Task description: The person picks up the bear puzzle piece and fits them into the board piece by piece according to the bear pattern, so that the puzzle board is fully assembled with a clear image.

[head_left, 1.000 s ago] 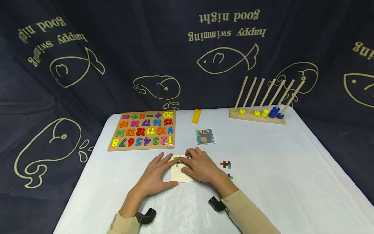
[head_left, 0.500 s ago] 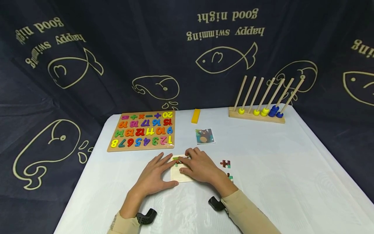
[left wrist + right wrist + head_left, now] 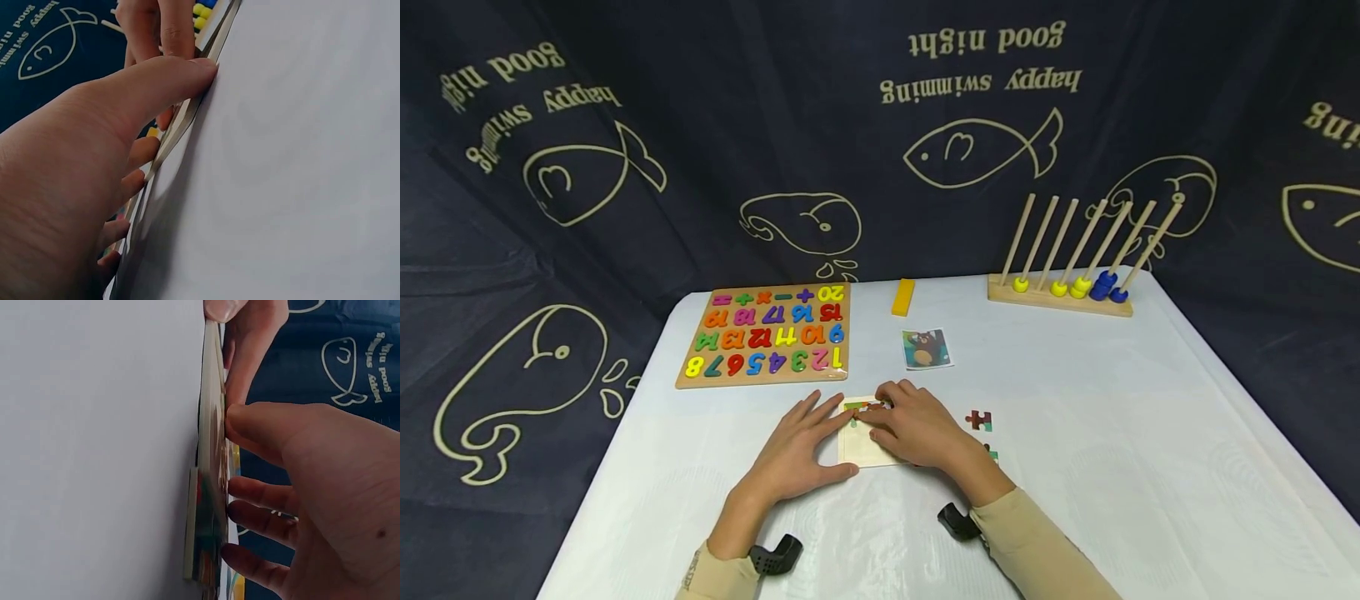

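Head view: hands (image 3: 916,429) partly hide tray (image 3: 861,452); abacus (image 3: 1060,302), card (image 3: 927,349) beyond.

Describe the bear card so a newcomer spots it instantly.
On the white table, look beyond the puzzle board, toward the yellow block. Between them lies a flat card. It shows a brown bear on teal, whereas the yellow block is plain.
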Action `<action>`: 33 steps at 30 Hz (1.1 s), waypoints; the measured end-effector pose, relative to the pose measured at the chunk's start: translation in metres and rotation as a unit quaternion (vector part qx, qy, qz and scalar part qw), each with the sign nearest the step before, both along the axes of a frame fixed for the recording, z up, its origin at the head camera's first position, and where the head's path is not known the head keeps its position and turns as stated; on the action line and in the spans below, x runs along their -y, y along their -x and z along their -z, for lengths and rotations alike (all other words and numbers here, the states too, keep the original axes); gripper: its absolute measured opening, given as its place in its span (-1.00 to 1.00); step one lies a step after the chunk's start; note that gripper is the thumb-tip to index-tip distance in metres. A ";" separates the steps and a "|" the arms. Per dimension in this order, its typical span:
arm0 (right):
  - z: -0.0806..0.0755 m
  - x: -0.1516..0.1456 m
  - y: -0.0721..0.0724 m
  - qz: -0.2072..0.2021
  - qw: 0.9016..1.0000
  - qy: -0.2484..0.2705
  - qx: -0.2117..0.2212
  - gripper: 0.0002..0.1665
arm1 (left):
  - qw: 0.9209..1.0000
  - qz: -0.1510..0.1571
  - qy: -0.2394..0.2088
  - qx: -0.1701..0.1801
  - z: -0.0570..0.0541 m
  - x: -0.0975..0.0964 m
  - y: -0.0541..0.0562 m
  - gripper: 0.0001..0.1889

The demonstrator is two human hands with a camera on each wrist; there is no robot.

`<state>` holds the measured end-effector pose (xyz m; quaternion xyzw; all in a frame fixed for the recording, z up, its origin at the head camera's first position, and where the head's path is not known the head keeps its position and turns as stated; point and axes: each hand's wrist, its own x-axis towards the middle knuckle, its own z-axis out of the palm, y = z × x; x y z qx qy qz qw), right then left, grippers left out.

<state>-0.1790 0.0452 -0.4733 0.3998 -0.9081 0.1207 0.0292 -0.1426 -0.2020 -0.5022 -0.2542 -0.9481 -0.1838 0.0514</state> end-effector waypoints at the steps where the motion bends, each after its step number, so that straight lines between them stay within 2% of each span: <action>1: 0.000 0.000 0.000 0.002 1.000 -0.001 -0.001 -0.57 | 1.000 -0.001 0.000 -0.001 0.000 0.000 0.000 -0.13; 13: 0.004 -0.005 -0.001 -0.011 1.000 -0.002 -0.011 -0.51 | 1.000 -0.013 0.001 0.013 0.004 -0.001 0.002 -0.08; 19: 0.002 -0.002 -0.004 -0.004 1.000 -0.024 -0.017 -0.51 | 1.000 -0.005 0.028 -0.011 0.002 -0.003 0.001 -0.11; 25: 0.001 0.001 -0.002 0.008 1.000 -0.023 -0.010 -0.52 | 0.999 0.000 0.049 -0.023 -0.001 -0.005 0.001 -0.11; 33: 0.004 0.009 -0.001 0.021 0.999 -0.038 -0.021 -0.38 | 0.999 0.006 0.029 -0.034 0.000 -0.003 0.001 -0.11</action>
